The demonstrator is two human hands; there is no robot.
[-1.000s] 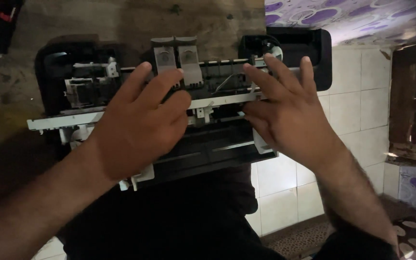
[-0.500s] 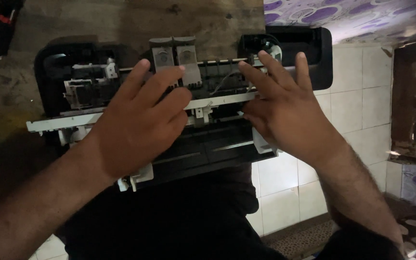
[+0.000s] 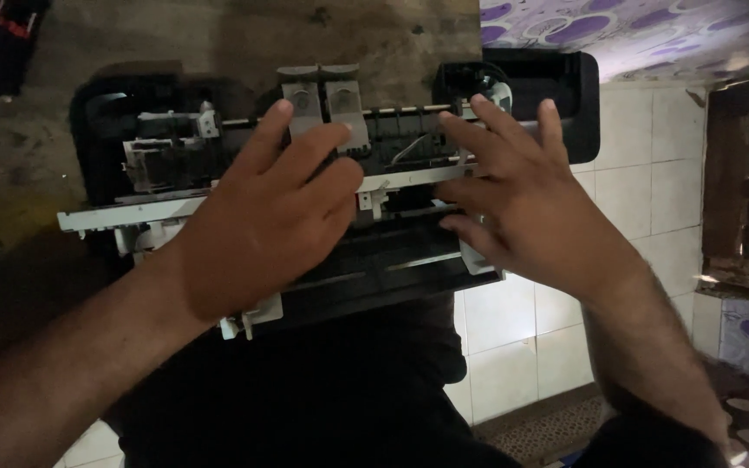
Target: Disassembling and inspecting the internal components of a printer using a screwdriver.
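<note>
While lying flat with fingers (image 3: 301,143) spread wide, left hand (image 3: 262,225) pressed palm-down on the opened printer mechanism (image 3: 175,156) at centre of frame, gripping nothing. Right hand (image 3: 530,212) just beside it toward the right, fingers (image 3: 496,117) likewise fanned wide and laid over the mechanism's right end, tips touching the black plastic housing (image 3: 578,95) near upper right. Mechanism stretched across the middle of the frame from left to right: black body, long white rail (image 3: 123,212) running out past the left wrist, two grey cartridge holders (image 3: 322,91) standing side by side at upper centre just above the left fingertips. Resting partly on a worn brown bench (image 3: 218,35) at the top and partly over the dark lap (image 3: 305,390) at lower centre. White floor tiles (image 3: 513,347) at lower right, purple patterned cloth (image 3: 617,26) in the upper right corner, dark wooden furniture (image 3: 747,173) at the right edge
</note>
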